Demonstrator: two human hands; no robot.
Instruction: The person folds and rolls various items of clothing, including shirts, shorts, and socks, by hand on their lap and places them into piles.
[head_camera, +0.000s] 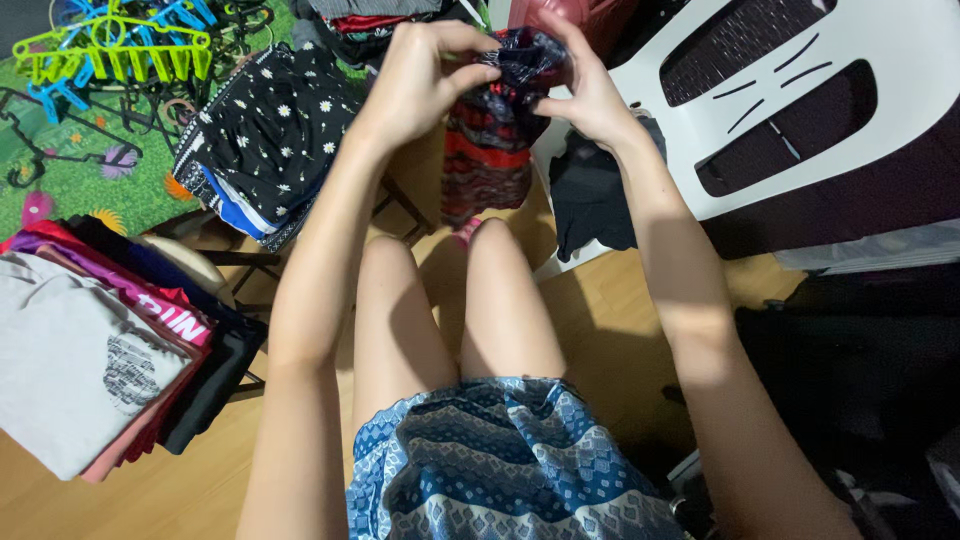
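A patterned garment (490, 145) in red, dark blue and black hangs in front of me, above my knees. My left hand (425, 70) pinches its top edge from the left. Gripping the same bunched top edge from the right is my right hand (585, 90). The lower part of the cloth dangles freely. I am seated, with my bare legs and a blue patterned skirt (500, 465) below.
A pile of folded shirts (90, 350) lies at the left. Further back is a black daisy-print stack (270, 140) on a small stand. Coloured hangers (110, 45) lie on a green mat. A white plastic chair (800, 100) holding dark cloth (590, 200) stands at the right.
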